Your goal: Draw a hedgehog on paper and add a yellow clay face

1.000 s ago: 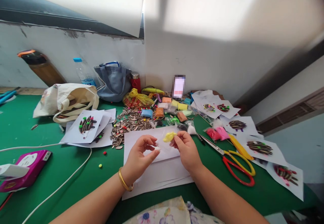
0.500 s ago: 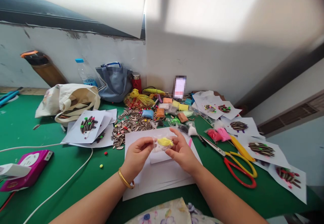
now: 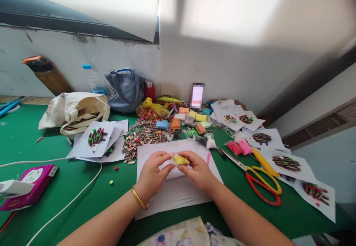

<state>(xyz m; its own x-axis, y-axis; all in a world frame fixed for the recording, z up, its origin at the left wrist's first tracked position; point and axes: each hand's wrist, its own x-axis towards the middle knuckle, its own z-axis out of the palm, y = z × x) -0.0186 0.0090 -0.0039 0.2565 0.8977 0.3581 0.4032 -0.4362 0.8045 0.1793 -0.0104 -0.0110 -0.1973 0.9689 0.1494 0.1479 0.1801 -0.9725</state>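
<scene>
A small clear plastic bag with yellow modelling clay (image 3: pixel 181 160) is held between both hands, above white paper (image 3: pixel 164 196) on the green table. My left hand (image 3: pixel 154 170) pinches the bag's left end with thumb and fingers. On the other side, my right hand (image 3: pixel 198 170) has its thumb and fingers closed round the clay end. Part of the bag is hidden by the fingers. Beyond the paper lie a heap of striped sunflower seeds (image 3: pixel 146 134) and several packets of coloured clay, among them an orange packet (image 3: pixel 176 123).
Scissors (image 3: pixel 263 184) with red and yellow handles lie at right, near a yellow stick (image 3: pixel 265 162). Seed-decorated cards (image 3: pixel 287 162) line the right side; more cards (image 3: pixel 96 136) lie left. A purple power strip (image 3: pixel 30 184), cable, bags and bottles occupy the left and back.
My right hand's raised fingers have come down and closed on the clay bag. The left hand has moved slightly right, so the two hands are closer together.
</scene>
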